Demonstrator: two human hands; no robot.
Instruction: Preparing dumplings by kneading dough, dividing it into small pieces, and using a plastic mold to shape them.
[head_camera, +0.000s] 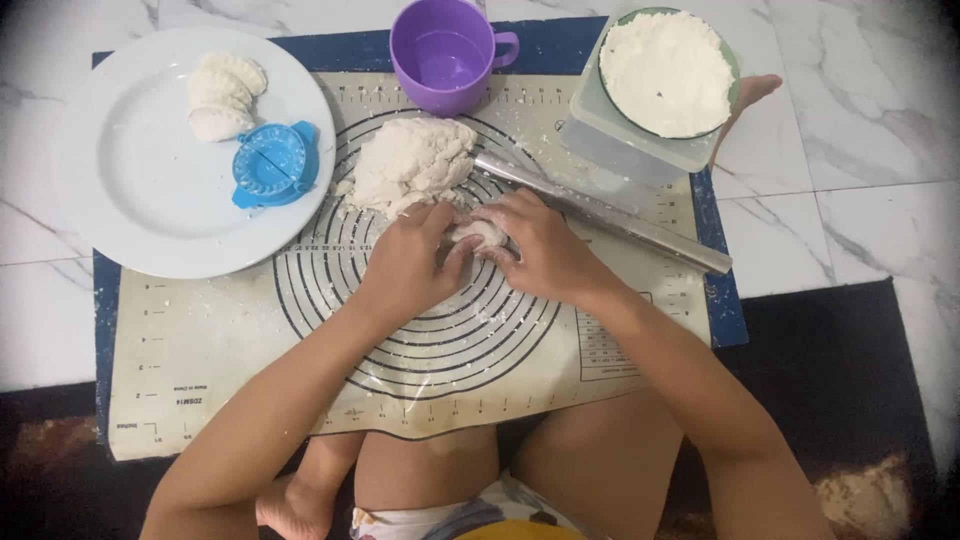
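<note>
My left hand (408, 262) and my right hand (538, 248) meet over the middle of a pastry mat (200, 340) printed with black rings. Between their fingers they hold a small piece of white dough (478, 235). A larger lump of dough (410, 162) lies on the mat just beyond my left hand. A metal rolling pin (620, 218) lies slanted on the mat right behind my right hand.
A white plate (150, 200) at the left holds folded dumplings (222, 95) and a blue dumpling press (272, 165). A purple cup (447, 55) stands at the mat's far edge. A bowl of white filling (668, 70) sits on a clear box (610, 145). The floor is marble tile.
</note>
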